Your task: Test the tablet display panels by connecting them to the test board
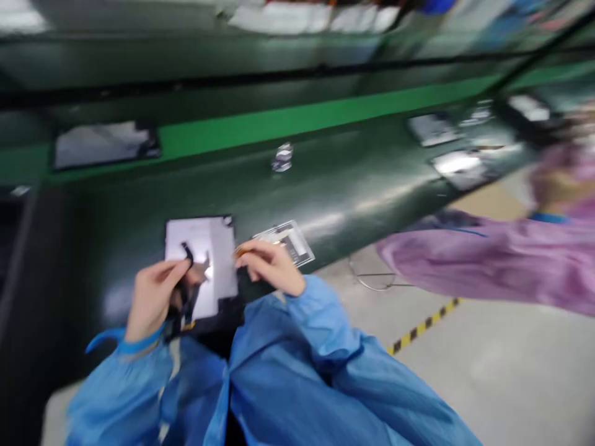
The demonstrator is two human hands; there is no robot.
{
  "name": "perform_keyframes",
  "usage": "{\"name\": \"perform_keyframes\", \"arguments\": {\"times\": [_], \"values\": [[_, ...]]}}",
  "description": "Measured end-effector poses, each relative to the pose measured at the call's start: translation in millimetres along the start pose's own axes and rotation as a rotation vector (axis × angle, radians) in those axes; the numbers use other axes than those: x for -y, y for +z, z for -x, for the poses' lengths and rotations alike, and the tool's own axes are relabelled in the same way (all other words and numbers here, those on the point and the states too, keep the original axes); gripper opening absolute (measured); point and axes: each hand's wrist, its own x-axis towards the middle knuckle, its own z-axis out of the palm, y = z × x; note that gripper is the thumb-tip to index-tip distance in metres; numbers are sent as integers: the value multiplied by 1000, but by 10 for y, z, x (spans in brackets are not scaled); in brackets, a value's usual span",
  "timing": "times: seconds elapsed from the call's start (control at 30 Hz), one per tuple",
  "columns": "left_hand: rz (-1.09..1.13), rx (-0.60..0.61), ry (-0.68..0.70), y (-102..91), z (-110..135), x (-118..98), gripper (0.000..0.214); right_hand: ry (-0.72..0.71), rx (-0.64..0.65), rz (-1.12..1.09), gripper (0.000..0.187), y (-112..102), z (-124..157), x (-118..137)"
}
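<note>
Head view, motion-blurred. The left hand point(153, 297) curls its fingers round the 9 o'clock edge of the silver panel point(211, 260), thumb and forefinger apparently pinching the black flex strip point(188, 251). The right hand point(269, 266), fingers pressed together, grips the 3 o'clock edge. The panel is held over the green conveyor point(353, 186). Probable hazards: a hard tug may crease or tear the strip; a slack grip may drop the panel onto the packaged part point(290, 240) at 2 o'clock.

Factory assembly line: long green conveyor belt point(325, 186) across frame, hazard-striped floor tape point(421, 327) lower right, cleanroom smocks.
</note>
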Motion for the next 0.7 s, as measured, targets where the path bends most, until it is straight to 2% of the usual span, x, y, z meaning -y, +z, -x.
{"name": "perform_keyframes", "arguments": {"times": [0.07,0.13,0.3,0.47,0.6,0.7], "values": [[74,-86,40,-32,-48,61,26,0,33,50,23,13,-44,1],[162,-54,58,-66,-123,85,25,15,73,115,18,32,-72,-8],[339,200,-66,-183,-158,77,38,22,112,220,14,109,-63,-19],[332,399,-187,-246,-122,56,55,47,115,206,13,114,-69,-69],[210,562,-172,-228,-104,-19,55,82,103,221,13,131,-46,-66],[197,587,-135,-207,-61,-90,47,80,78,273,13,157,-27,-41]]}}
